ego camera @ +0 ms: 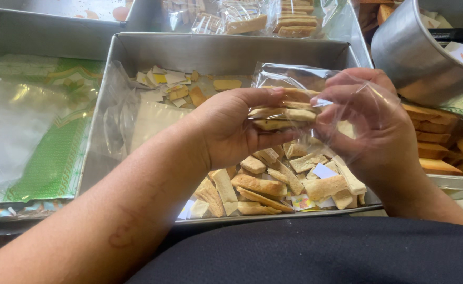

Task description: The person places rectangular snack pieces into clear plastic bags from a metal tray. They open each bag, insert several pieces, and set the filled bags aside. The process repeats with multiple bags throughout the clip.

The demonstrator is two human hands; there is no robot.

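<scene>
Clear bag mouth faces left | left hand pinches biscuit stack, long axis horizontal, entering | right hand grips bag, closed.

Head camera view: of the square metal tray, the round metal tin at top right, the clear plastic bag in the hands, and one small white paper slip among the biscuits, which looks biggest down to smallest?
1. Square metal tray
2. Round metal tin, partly cut off, so unsure
3. Clear plastic bag
4. Small white paper slip

Golden-brown biscuit pieces, clear glossy bag, grey metal tray, green patterned wrappers
</scene>
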